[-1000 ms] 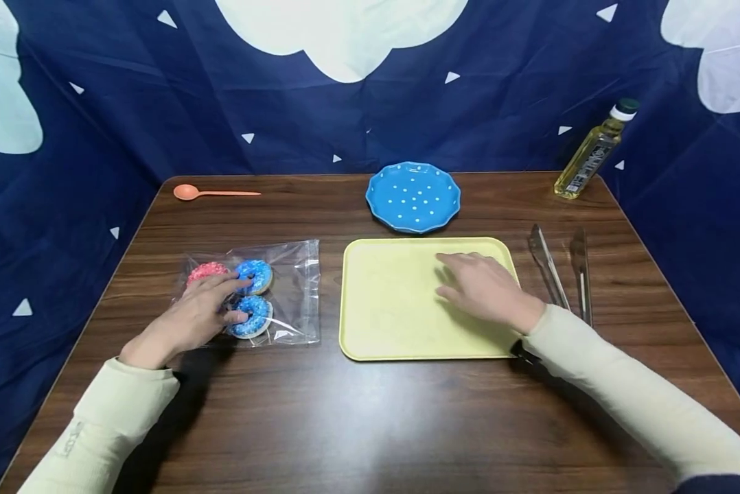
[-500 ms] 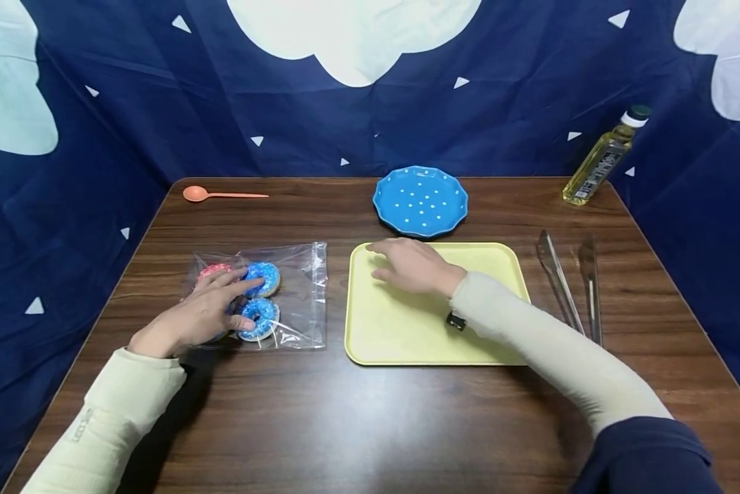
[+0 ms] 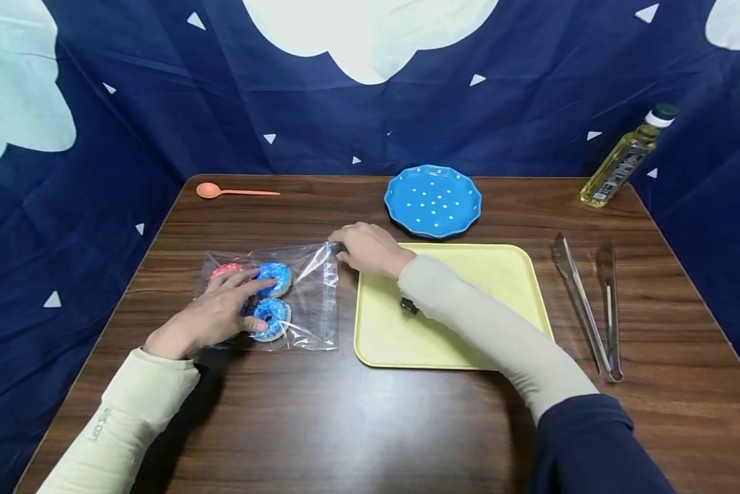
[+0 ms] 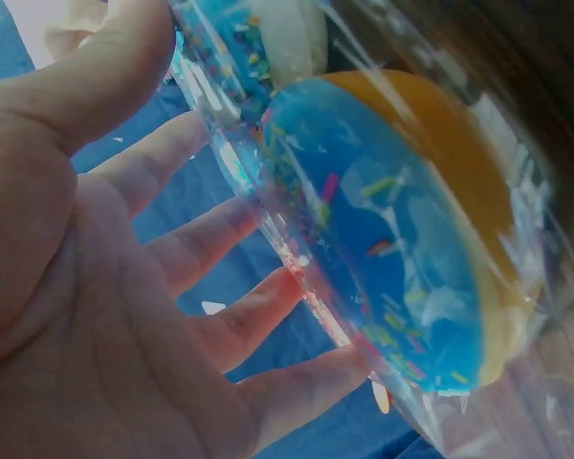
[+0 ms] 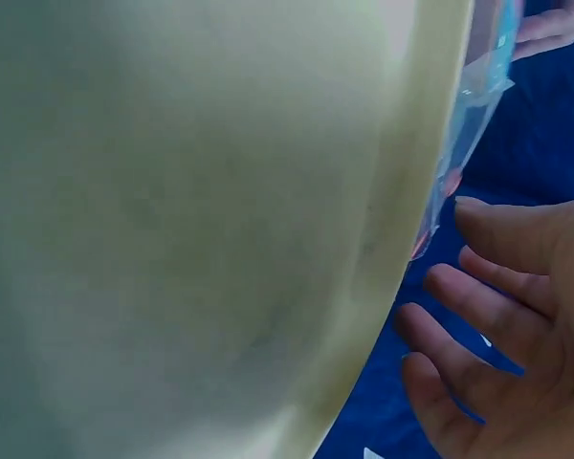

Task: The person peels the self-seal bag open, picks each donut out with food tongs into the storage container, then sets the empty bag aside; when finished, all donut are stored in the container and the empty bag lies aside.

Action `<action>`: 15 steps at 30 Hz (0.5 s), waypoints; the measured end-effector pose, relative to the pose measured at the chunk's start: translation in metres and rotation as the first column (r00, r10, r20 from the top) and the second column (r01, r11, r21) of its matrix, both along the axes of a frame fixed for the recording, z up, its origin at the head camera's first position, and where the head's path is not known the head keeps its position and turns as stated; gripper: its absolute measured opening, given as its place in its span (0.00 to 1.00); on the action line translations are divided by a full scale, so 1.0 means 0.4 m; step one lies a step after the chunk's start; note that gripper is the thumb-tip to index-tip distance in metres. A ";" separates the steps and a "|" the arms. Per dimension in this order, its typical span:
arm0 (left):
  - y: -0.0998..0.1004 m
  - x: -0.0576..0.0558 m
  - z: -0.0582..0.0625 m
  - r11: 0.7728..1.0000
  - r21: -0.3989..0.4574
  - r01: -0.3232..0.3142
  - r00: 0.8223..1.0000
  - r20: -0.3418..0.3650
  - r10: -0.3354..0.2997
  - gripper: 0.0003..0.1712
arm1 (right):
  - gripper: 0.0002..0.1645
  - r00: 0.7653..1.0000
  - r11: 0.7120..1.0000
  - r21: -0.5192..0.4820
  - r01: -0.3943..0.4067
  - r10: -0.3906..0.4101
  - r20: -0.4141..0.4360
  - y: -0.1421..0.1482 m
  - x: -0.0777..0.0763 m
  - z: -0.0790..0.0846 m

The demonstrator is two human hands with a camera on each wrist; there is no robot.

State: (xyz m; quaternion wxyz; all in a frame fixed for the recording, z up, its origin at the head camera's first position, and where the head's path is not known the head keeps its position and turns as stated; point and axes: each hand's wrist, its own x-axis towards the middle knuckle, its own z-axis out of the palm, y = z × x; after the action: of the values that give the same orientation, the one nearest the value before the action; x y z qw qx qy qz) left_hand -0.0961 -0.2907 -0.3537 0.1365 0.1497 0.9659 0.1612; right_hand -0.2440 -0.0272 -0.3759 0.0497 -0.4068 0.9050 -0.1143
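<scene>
A clear plastic bag of donuts lies flat on the left part of the table. Inside it show two blue-frosted donuts, the upper blue donut and the lower blue donut, plus a pink donut partly hidden by fingers. My left hand rests on the bag with spread fingers; its wrist view shows fingertips on the plastic beside a sprinkled blue donut. Reaching over the tray, my right hand has its fingertips right at the bag's upper right corner. Its fingers are loosely bent around nothing.
A yellow tray lies under my right forearm. Behind it is a blue dotted plate. Metal tongs lie to the right, with an oil bottle at the back right corner. An orange spoon lies at the back left.
My right hand has moved left across the tray to the bag's upper right corner. The left hand stays on the bag. The head view has shifted slightly.
</scene>
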 end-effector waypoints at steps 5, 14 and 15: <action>0.002 0.000 0.001 1.000 0.007 0.001 1.000 0.001 -0.001 0.43 | 0.24 0.999 0.995 0.092 -0.035 0.032 0.030 -0.037 -0.021 0.004; 0.007 -0.002 0.011 1.000 -0.009 -0.010 1.000 0.012 0.010 0.44 | 0.14 0.995 0.988 0.117 -0.097 0.099 -0.005 -0.066 -0.043 0.006; 0.006 -0.002 0.012 1.000 -0.011 -0.013 1.000 0.015 0.013 0.44 | 0.10 0.995 0.990 0.103 -0.096 0.098 -0.019 -0.066 -0.045 0.006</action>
State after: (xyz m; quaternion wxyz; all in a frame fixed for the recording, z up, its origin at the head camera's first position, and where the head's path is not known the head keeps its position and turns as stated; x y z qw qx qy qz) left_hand -0.0969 -0.2881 -0.3489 0.1433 0.1416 0.9667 0.1580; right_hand -0.2621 -0.0537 -0.3735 0.0649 -0.4486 0.8893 -0.0607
